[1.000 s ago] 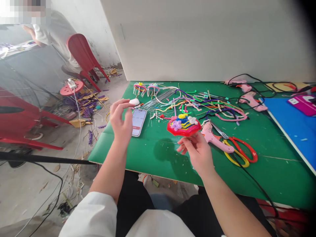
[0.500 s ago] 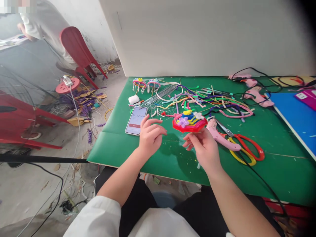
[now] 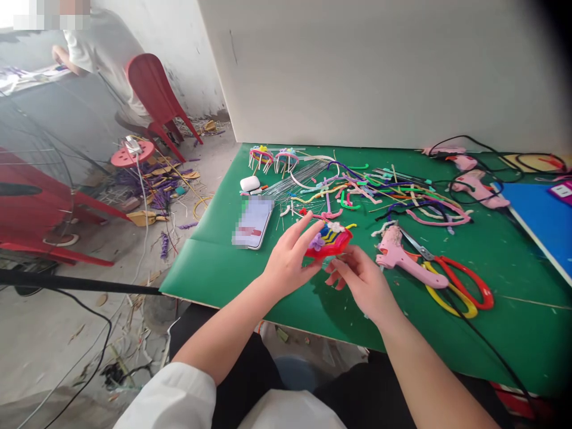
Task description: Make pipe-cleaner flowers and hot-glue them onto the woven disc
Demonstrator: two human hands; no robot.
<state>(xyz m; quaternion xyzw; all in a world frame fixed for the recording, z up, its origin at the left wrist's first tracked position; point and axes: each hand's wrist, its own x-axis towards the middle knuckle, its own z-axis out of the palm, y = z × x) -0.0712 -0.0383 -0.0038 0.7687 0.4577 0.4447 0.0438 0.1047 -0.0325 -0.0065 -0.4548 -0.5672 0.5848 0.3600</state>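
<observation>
Between both hands, above the green table [image 3: 214, 268], is a small red umbrella-shaped craft piece [image 3: 329, 241] with blue, yellow and purple trim. My left hand [image 3: 289, 261] touches its left rim with extended fingers. My right hand [image 3: 361, 281] pinches the piece from underneath; its stem is hidden by the fingers. A pink glue gun [image 3: 402, 260] lies just right of my right hand. A phone [image 3: 252, 221] rests on the table left of my left hand.
Red and yellow scissors [image 3: 456, 281] lie right of the glue gun. Colourful pipe cleaners [image 3: 379, 190] litter the table's middle, with two finished small umbrellas [image 3: 273, 158] and a white case [image 3: 249, 183] at the back left. Another person [image 3: 102, 53] sits by a red chair [image 3: 156, 101].
My left hand came from near the white case and phone across to the craft piece and now touches it. The piece has tilted and sunk lower between both hands.
</observation>
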